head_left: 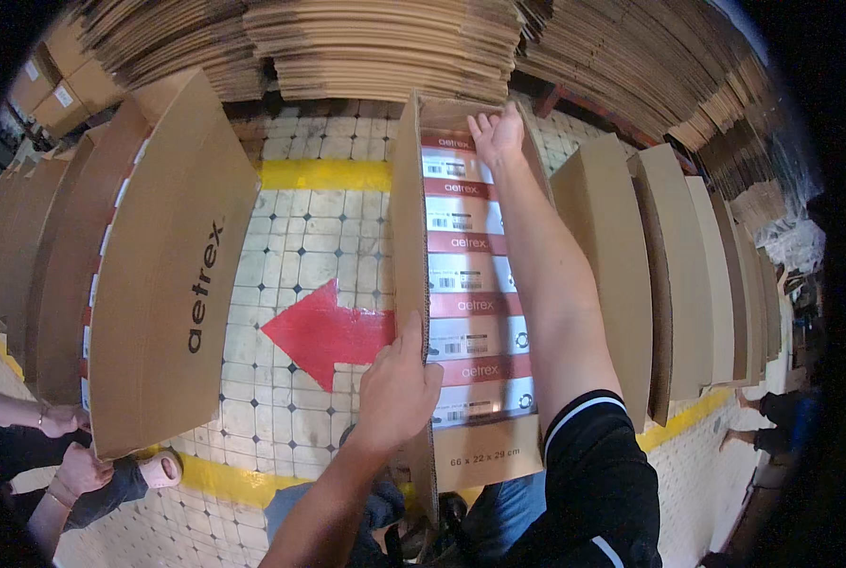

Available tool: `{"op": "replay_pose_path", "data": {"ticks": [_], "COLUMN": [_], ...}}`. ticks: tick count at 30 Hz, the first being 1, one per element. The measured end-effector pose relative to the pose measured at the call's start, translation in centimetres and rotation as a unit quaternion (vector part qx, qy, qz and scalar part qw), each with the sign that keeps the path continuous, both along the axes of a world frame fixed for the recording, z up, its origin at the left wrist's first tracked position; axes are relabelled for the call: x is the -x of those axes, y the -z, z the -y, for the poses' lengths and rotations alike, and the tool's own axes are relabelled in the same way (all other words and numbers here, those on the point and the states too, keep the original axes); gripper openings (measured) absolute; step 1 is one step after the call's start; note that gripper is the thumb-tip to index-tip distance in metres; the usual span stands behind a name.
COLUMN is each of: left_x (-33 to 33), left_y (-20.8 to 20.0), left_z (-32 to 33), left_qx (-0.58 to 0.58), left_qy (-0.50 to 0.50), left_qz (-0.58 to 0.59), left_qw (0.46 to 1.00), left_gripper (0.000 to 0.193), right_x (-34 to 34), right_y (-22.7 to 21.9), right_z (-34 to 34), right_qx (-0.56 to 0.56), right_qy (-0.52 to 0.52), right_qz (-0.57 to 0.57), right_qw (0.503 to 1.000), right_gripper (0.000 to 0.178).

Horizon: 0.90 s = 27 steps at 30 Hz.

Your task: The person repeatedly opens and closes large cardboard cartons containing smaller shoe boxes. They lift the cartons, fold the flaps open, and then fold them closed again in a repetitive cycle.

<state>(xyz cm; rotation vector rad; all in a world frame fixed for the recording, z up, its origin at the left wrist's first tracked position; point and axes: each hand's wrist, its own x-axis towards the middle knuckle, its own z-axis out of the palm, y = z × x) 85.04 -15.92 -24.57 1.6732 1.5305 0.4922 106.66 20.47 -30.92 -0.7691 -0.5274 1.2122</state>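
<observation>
In front of me stands a long, narrow brown carton [484, 458], open at the top. A row of several white-and-red shoe boxes [467, 275] fills it from end to end. My left hand [399, 383] is closed on the carton's raised left side flap [409, 218], its thumb on the inner side. Reaching over the boxes, my right hand [496, 137] is at the far end of the carton, near the far right corner. Its fingers are spread, close to the far flap; whether they touch it I cannot tell.
A large carton [172, 256] stands left, with a co-worker's hands [77, 454] at its near end. More cartons [664, 275] line the right. Flattened cardboard stacks [385, 47] stand behind. A red arrow [323, 331] and yellow stripes [323, 174] mark the tiled floor. Other hands [740, 421] show far right.
</observation>
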Motion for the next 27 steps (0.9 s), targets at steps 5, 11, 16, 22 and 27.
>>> {"op": "replay_pose_path", "data": {"ticks": [5, 11, 16, 22, 27], "left_x": [-0.6, -1.0, -2.0, -2.7, -2.7], "left_y": [0.0, -0.1, 0.5, -0.1, -2.3], "left_z": [-0.1, 0.2, 0.8, 2.9, 14.0], "left_qx": [-0.018, -0.015, -0.063, -0.098, -0.145], "left_qy": [0.012, -0.014, -0.011, -0.047, 0.029], "left_qz": [-0.02, 0.0, 0.003, -0.009, 0.027], "left_qw": [1.0, 1.0, 0.998, 0.994, 0.989], "left_gripper": [0.059, 0.057, 0.059, 0.062, 0.047], "right_x": [2.0, 1.5, 1.9, -0.7, -4.6], "right_y": [-0.2, -1.1, -3.5, -6.8, -8.8], "right_z": [6.2, 35.1, 49.6, 56.0, 61.9], "right_qx": [0.115, -0.155, -0.049, -0.098, -0.104], "right_qy": [-0.07, -0.356, -0.18, -0.144, -0.13], "right_qz": [0.377, 0.744, 0.85, 0.776, 0.75], "right_qw": [0.916, 0.544, 0.492, 0.606, 0.64], "right_gripper": [0.057, 0.033, 0.045, 0.031, 0.035]}}
